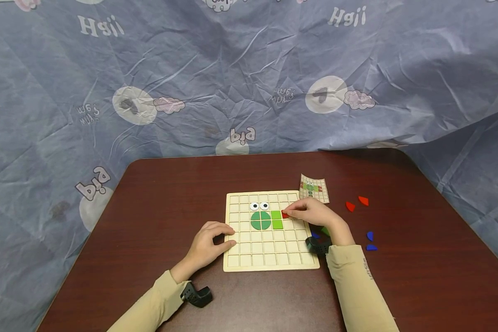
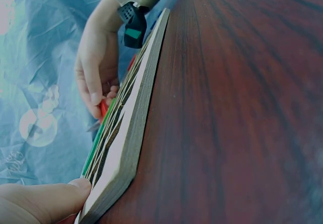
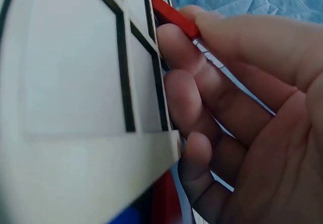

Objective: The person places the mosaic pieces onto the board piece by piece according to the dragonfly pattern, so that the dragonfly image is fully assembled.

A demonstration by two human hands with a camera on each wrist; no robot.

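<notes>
A pale wooden grid board (image 1: 269, 246) lies on the table, bearing two round eye pieces (image 1: 259, 206), a green circle (image 1: 260, 220) made of quarter pieces and two light green squares (image 1: 276, 220). My right hand (image 1: 315, 215) pinches a red piece (image 3: 174, 17) between thumb and fingertips, just right of the squares. Its lower fingers are close to the board's edge in the right wrist view. At the board's left edge, my left hand (image 1: 207, 243) rests with thumb and fingers spread apart. The left thumb (image 2: 50, 201) touches the rim in the left wrist view.
A pattern card (image 1: 314, 189) lies behind the board's right corner. To the right are two red pieces (image 1: 357, 203) and two blue pieces (image 1: 370, 241). A green piece (image 1: 325, 231) and a blue piece (image 1: 315, 235) lie partly hidden by the right wrist. A printed cloth (image 1: 216, 92) hangs behind the table.
</notes>
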